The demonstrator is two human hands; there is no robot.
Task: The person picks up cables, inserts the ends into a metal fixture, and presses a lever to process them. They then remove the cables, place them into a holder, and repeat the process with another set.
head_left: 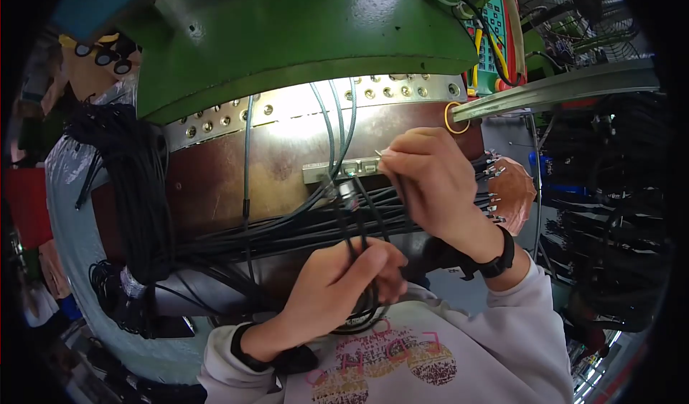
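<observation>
My left hand [344,275] is closed around several black cables [352,233], low in front of the workbench. Silvery metal connectors [348,191] cap some of these cables above my fingers. My right hand [432,178] pinches what looks like the end of a black cable, with a tiny metal tip showing at the fingertips. Those fingertips are just right of a narrow metal fixture [314,174] with small square slots. Another cable from the left hand reaches up to the fixture. The right fingers hide most of what they hold.
A green machine body [301,34] overhangs the brown worktop [208,178], with a row of bolts [268,110] under its edge. A thick bundle of black cables [140,189] drapes over the left side. A metal rail [560,92] juts in at right, near a teal keypad [494,31].
</observation>
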